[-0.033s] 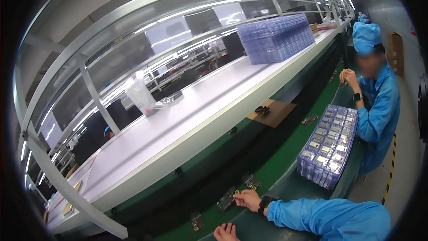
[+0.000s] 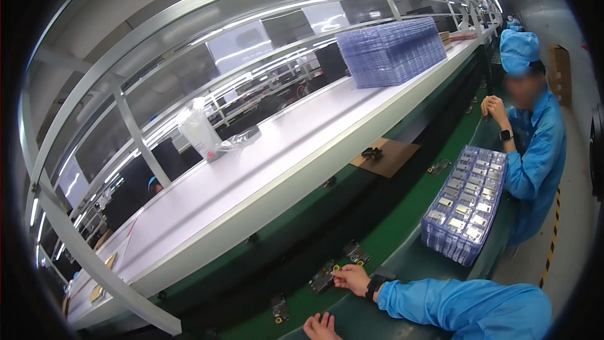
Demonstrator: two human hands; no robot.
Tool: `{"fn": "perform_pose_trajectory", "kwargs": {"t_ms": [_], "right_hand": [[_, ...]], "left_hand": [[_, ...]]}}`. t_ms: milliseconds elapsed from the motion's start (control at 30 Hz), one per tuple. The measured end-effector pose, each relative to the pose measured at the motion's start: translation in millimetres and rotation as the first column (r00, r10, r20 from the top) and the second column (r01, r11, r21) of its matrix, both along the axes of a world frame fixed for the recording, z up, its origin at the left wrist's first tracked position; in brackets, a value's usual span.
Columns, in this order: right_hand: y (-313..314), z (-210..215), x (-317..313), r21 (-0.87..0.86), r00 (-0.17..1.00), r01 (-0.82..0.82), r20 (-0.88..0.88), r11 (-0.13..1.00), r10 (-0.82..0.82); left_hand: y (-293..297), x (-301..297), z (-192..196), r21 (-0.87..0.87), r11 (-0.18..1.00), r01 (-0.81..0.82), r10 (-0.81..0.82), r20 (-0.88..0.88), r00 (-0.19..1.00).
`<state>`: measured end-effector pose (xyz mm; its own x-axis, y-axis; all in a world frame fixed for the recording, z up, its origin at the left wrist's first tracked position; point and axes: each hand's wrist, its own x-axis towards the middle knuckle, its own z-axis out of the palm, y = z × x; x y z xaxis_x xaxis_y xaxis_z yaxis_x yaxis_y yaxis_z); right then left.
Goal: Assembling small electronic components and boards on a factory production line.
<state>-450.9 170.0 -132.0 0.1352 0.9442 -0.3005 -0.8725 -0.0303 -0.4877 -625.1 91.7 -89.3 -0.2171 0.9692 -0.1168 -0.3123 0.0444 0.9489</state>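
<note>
My right hand (image 2: 354, 280), in a blue sleeve with a dark wristband, reaches over the green belt. Its thumb and fingers are pinched at the right end of a dark circuit board (image 2: 322, 277), beside a yellow ring. Just behind that lies another circuit board (image 2: 357, 253), also with a yellow ring. My left hand (image 2: 319, 327) rests low at the belt's near edge, palm partly up, fingers apart and holding nothing. A third circuit board (image 2: 280, 308) lies on the belt to the left of it. The lower part of my left hand is cut off by the picture's edge.
A stack of clear trays (image 2: 462, 208) filled with small metal parts stands at right. Beside it sits a co-worker (image 2: 535, 145) in blue, hands raised. Across the belt, a white shelf (image 2: 251, 182) bears stacked clear trays (image 2: 393, 53) and a plastic bag (image 2: 200, 132). Cardboard (image 2: 390, 157) lies below.
The whole view has shifted very slightly. Both hands stay in nearly the same place, the right still pinched at the circuit board.
</note>
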Motion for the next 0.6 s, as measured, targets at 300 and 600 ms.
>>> {"fn": "perform_pose_trajectory", "kwargs": {"t_ms": [300, 600], "right_hand": [[-102, 17, -2, 0.667, 0.485, -0.182, 0.700, 0.722, -0.525], [-145, 52, 27, 0.754, 0.336, -0.252, 0.656, 0.607, -0.675]], "left_hand": [[-14, 13, 32, 0.138, 0.955, 0.264, -0.296, 0.359, 0.885], [-27, 29, 46, 0.357, 0.827, 0.435, -0.488, 0.071, 0.870]]}}
